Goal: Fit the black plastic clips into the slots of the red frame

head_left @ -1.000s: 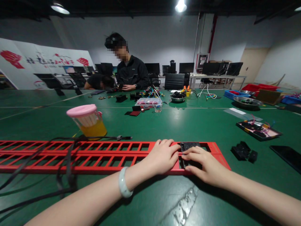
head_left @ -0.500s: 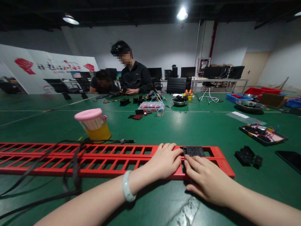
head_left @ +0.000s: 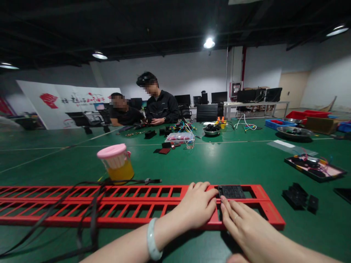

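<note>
A long red slotted frame (head_left: 179, 220) with two rows of openings lies across the table in front of me. Several black rectangular pieces (head_left: 233, 191) sit side by side in the far row near its right end. My left hand (head_left: 196, 204) rests across the frame, fingers spread over the far rail, the index fingertip at the left edge of the black pieces. My right hand (head_left: 244, 223) is open, fingers extended with their tips at the near left corner of the same pieces, thumb apart and low. Loose black pieces (head_left: 296, 195) lie right of the frame.
Black straps (head_left: 93, 215) cross the frame's left part. A pink-lidded cup (head_left: 116, 162) of yellow liquid stands behind it. A tray of parts (head_left: 315, 166) lies right; a metal bowl (head_left: 211, 130) and wires are farther back. Two people sit across the table.
The view has tilted up, so the table and frame appear lower. My right thumb has moved away from its fingers. The seated person at the back left has raised their head.
</note>
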